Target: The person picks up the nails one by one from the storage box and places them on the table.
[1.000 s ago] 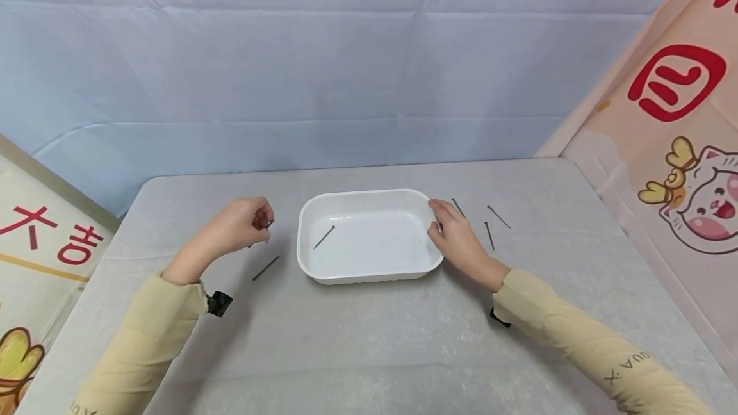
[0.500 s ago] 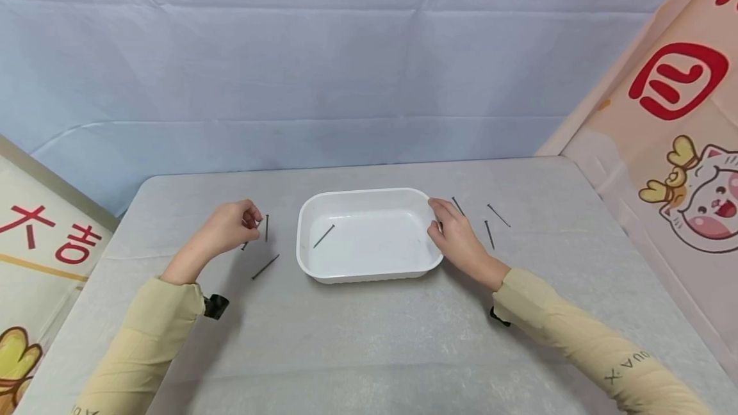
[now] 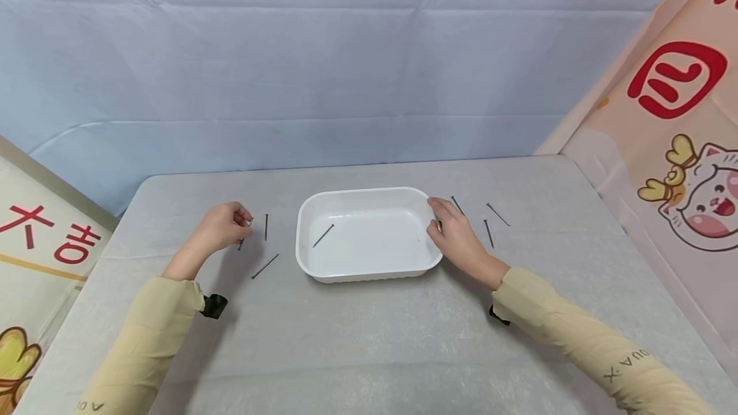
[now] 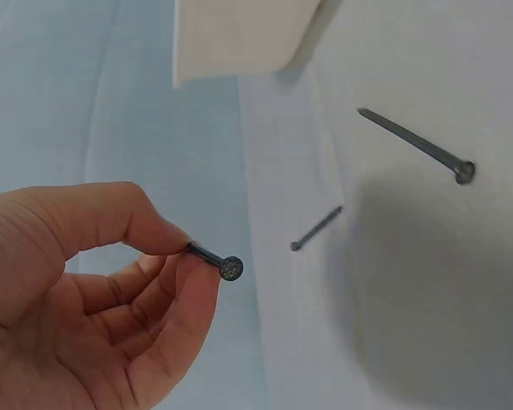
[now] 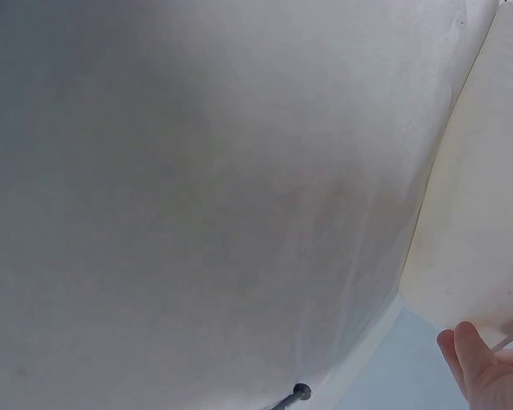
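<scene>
My left hand [image 3: 221,228], left of the white tray, pinches a dark nail [image 4: 207,254] between thumb and fingers. In the left wrist view the nail's round head points away from the fingertips. Two more nails lie on the table beside it, one upright in the head view [image 3: 266,227] and a slanted nail [image 3: 265,266] nearer me. My right hand [image 3: 461,242] grips the right rim of the white tray [image 3: 369,275]; in the right wrist view only its fingertips [image 5: 468,348] and part of the hand show at the rim. One nail [image 3: 323,235] lies inside the tray's left part.
Right of my right hand lie three nails, among them a slanted nail [image 3: 498,214] and a steeper nail [image 3: 489,234]. The grey-covered table [image 3: 357,344] ends at a pale blue cloth backdrop [image 3: 346,82]. Printed cloths [image 3: 686,197] hang at the sides.
My left hand has moved left, away from the tray, with a nail between its fingers. A nail it partly hid now lies in plain view. The right hand stays at the tray rim.
</scene>
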`<act>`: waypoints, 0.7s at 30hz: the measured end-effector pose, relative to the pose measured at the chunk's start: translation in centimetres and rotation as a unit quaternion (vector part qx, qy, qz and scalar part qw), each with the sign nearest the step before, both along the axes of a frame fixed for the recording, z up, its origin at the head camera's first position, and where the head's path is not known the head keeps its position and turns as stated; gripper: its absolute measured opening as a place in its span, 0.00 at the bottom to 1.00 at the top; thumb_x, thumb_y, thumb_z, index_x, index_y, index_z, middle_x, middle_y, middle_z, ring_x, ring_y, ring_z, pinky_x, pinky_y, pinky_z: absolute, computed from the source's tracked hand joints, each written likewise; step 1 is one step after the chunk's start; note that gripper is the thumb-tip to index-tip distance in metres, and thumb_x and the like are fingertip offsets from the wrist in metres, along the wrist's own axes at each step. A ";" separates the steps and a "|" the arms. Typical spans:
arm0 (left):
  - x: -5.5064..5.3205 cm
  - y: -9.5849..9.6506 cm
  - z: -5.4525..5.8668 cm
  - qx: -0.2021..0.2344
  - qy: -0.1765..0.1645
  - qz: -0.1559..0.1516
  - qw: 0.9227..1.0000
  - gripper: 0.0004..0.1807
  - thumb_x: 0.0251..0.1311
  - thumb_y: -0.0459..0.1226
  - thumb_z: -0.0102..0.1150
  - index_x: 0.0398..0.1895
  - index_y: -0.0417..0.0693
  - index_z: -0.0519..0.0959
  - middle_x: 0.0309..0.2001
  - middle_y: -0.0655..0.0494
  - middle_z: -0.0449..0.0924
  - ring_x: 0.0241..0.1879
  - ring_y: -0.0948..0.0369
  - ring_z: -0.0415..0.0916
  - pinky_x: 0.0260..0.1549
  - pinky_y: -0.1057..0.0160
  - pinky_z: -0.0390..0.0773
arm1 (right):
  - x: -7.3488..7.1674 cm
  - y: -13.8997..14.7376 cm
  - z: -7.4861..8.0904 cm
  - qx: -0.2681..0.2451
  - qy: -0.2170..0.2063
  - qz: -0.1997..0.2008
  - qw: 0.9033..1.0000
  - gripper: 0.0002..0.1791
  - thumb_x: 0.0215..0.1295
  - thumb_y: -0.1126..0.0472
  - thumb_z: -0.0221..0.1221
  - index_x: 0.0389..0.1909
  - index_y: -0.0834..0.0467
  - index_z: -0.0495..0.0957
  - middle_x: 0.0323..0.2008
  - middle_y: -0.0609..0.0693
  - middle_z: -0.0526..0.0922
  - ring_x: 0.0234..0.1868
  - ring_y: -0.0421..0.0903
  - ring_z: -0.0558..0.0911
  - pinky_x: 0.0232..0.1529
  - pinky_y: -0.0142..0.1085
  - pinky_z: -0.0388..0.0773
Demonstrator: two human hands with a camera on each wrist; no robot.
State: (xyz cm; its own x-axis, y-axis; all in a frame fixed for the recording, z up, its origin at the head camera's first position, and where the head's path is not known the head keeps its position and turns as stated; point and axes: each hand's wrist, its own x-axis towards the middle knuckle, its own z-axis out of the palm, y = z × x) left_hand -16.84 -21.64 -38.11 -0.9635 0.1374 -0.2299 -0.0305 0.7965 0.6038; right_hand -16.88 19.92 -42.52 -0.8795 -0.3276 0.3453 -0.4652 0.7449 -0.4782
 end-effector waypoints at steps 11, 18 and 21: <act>-0.3 -1.4 -1.1 0.017 -0.020 0.034 0.999 0.14 0.57 0.31 0.52 0.42 0.27 0.70 0.36 0.38 0.72 0.27 0.55 0.77 0.31 0.56 0.80 | 0.0 0.0 0.1 -0.002 -0.005 0.001 1.000 0.24 0.59 0.72 0.48 0.57 0.75 0.64 0.56 0.67 0.67 0.37 0.49 0.76 0.34 0.36 0.77; -0.6 -1.9 -2.1 0.028 -0.042 0.058 0.997 0.15 0.56 0.30 0.52 0.43 0.26 0.70 0.35 0.40 0.72 0.25 0.59 0.77 0.29 0.60 0.81 | 0.0 0.0 0.1 -0.003 -0.003 0.001 1.000 0.23 0.59 0.72 0.48 0.57 0.75 0.65 0.56 0.67 0.67 0.39 0.50 0.76 0.34 0.37 0.77; -0.8 -2.1 -2.6 0.027 -0.046 0.065 0.996 0.14 0.55 0.30 0.53 0.41 0.26 0.70 0.33 0.41 0.73 0.23 0.60 0.77 0.28 0.60 0.81 | 0.0 0.0 0.1 -0.002 0.000 0.002 1.000 0.23 0.59 0.72 0.48 0.56 0.75 0.65 0.56 0.67 0.67 0.40 0.51 0.76 0.35 0.38 0.78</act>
